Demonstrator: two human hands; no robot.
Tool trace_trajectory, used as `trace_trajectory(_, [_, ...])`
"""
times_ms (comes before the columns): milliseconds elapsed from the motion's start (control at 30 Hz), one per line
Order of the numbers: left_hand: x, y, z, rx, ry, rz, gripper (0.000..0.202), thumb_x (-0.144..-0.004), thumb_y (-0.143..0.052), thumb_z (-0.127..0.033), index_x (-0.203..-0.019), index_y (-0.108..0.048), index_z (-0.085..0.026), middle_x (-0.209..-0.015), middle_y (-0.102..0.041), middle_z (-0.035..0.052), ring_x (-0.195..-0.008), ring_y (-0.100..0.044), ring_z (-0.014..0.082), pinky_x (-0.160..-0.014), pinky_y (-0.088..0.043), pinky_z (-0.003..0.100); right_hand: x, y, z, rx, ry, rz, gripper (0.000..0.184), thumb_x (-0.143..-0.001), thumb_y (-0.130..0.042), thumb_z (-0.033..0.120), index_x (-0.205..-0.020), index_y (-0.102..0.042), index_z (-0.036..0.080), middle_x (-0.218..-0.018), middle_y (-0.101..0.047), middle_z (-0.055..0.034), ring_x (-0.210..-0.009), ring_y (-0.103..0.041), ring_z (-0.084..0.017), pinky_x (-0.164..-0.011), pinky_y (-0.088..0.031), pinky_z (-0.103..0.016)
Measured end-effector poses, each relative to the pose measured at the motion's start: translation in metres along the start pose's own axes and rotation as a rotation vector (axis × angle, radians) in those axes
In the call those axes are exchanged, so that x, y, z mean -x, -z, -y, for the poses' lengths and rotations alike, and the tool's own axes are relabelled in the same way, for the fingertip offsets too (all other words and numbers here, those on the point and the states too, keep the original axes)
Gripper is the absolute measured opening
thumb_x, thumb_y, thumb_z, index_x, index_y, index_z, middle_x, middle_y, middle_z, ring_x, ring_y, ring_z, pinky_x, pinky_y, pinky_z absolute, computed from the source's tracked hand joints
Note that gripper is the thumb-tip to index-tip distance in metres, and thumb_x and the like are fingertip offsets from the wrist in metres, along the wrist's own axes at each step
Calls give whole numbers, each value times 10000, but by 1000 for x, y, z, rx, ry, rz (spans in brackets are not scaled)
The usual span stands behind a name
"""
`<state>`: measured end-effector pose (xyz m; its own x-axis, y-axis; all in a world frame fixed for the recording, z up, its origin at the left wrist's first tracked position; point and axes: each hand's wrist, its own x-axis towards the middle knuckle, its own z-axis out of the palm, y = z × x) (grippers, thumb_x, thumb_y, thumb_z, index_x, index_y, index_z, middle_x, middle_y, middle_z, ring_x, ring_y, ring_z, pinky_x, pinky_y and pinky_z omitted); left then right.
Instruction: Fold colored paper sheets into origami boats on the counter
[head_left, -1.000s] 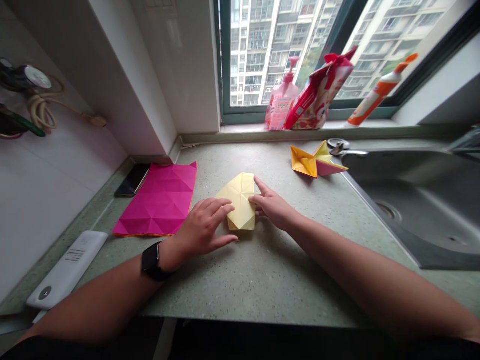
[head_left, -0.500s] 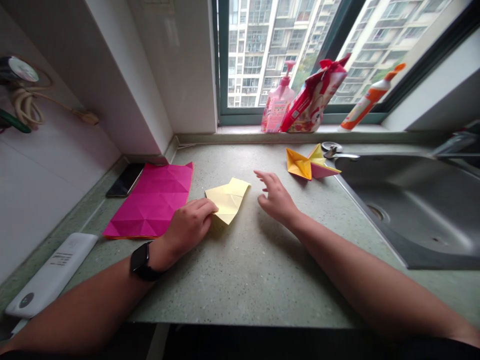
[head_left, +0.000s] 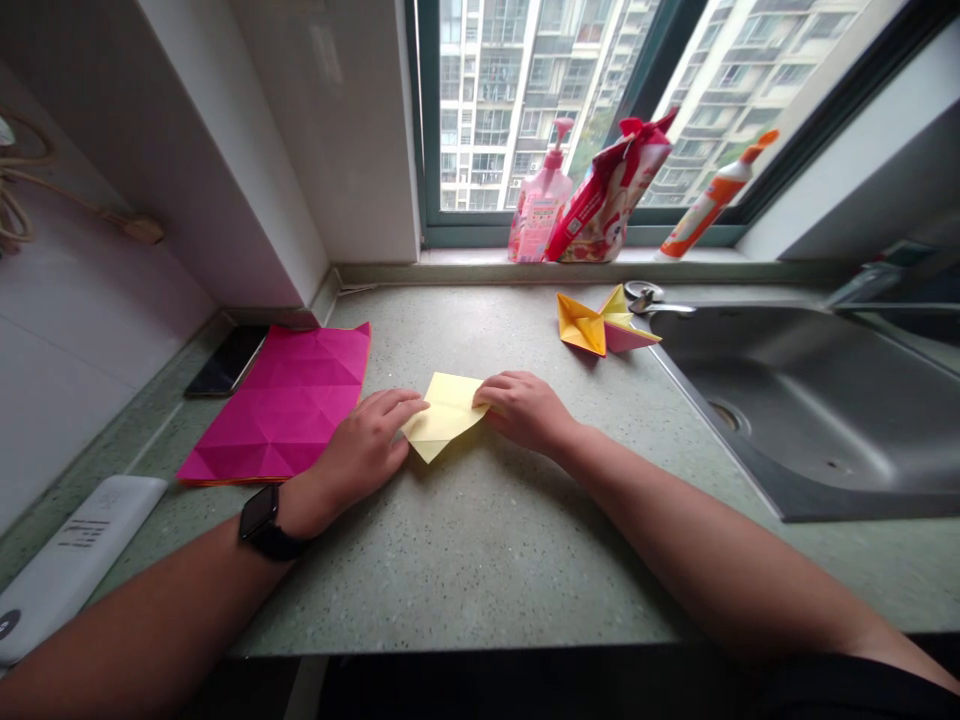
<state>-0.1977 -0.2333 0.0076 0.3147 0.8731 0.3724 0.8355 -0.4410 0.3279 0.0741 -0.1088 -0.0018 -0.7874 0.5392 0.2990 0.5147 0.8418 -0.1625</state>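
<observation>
A folded piece of pale yellow paper [head_left: 448, 405] lies on the counter between my hands. My right hand [head_left: 525, 410] pinches its right edge, with the fingertips on top and the thumb hidden. At the left edge, my left hand [head_left: 375, 435] rests its fingertips on the paper, its thumb held apart from the fingers. A black watch [head_left: 262, 520] is on my left wrist. Left of that hand lies a creased magenta sheet [head_left: 289, 400] with orange edges showing beneath it.
Folded orange, yellow and pink paper shapes [head_left: 592, 325] stand near the sink [head_left: 795, 400]. A dark phone [head_left: 225, 362] and a white power bank [head_left: 82, 555] lie at left. A pump bottle [head_left: 540, 210], a red bag [head_left: 611, 195] and an orange-white bottle [head_left: 709, 210] line the windowsill.
My right hand has come in from the right and taken the yellow paper's edge. The paper has turned a little, and my left thumb has parted from the fingers. The view has shifted right.
</observation>
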Motion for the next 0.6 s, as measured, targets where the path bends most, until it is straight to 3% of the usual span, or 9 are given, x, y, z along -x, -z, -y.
trace_trajectory(167, [0,1,-10,-7,-36,79,389,-966,-726,-228,-1352,-683,-210,-1342,-722,127,-1201,-661,320,-1034,-564,515,1,2,4,46,-40,6,141,-987,-635,212,-897,-742,235,-959,-766,-40,-841,-626,-190,-729,-388,-308])
trace_trajectory(367, [-1,3,-13,-29,-5,113,99,-1022,-650,-198,-1072,-736,-192,-1125,-755,91,-1025,-681,260,-897,-547,399,0,6,9,12,-19,76,116,-1001,-650,236,-939,-748,233,-976,-752,-42,-847,-625,-181,-725,-376,-302])
trace_trajectory(500, [-1,2,-9,-77,25,106,133,-1039,-615,-192,-1006,-744,-186,-1026,-753,85,-973,-694,252,-854,-544,376,0,8,13,-13,21,145,177,-1042,-623,266,-934,-759,231,-1012,-757,-52,-872,-632,-184,-746,-403,-311])
trace_trajectory(600, [0,1,-9,-68,42,88,176,-1066,-576,-202,-1092,-749,-177,-1049,-781,92,-971,-718,256,-856,-559,385,0,12,13,-31,35,200,209,-1061,-618,286,-920,-759,224,-1023,-755,-59,-879,-634,-184,-756,-412,-313])
